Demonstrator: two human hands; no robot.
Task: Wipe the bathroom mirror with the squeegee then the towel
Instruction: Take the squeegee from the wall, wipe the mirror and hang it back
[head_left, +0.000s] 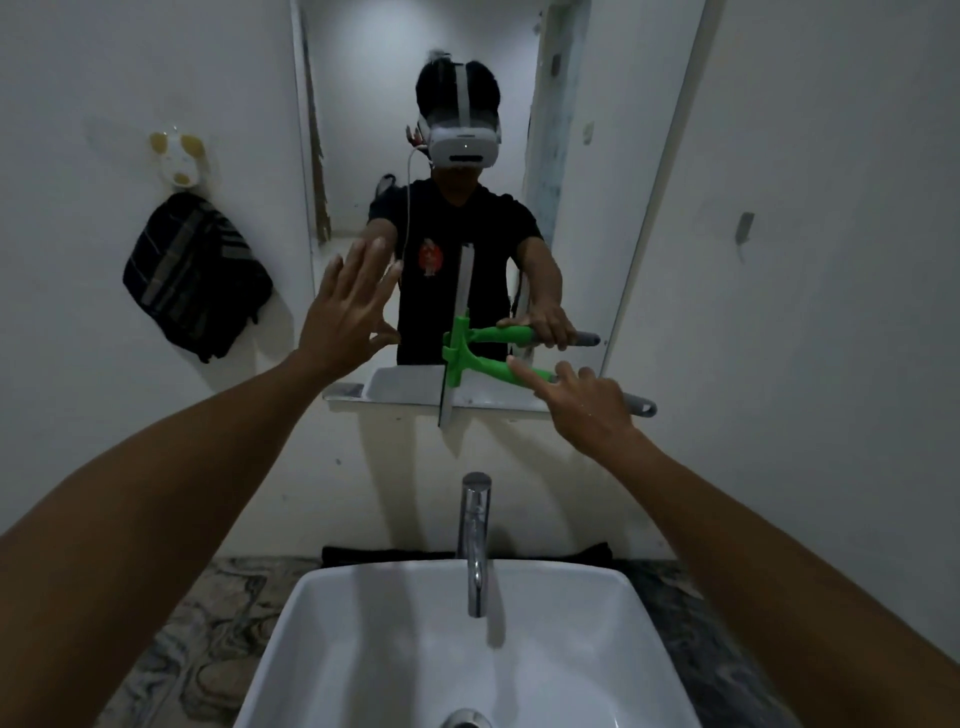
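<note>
The wall mirror (587, 171) hangs above the sink and reflects me. My right hand (587, 402) grips the green squeegee (470, 364) by its handle, index finger stretched along it. Its blade stands upright against the lower edge of the mirror, near the middle. My left hand (345, 312) is raised with fingers spread, flat at the mirror's lower left edge, holding nothing. A dark striped towel (195, 278) hangs on a wall hook left of the mirror.
A white basin (644, 623) with a chrome tap (475, 540) sits directly below on a marbled counter (208, 623). A narrow white ledge (498, 405) runs under the mirror. A dark cloth (384, 555) lies behind the basin. White walls stand on both sides.
</note>
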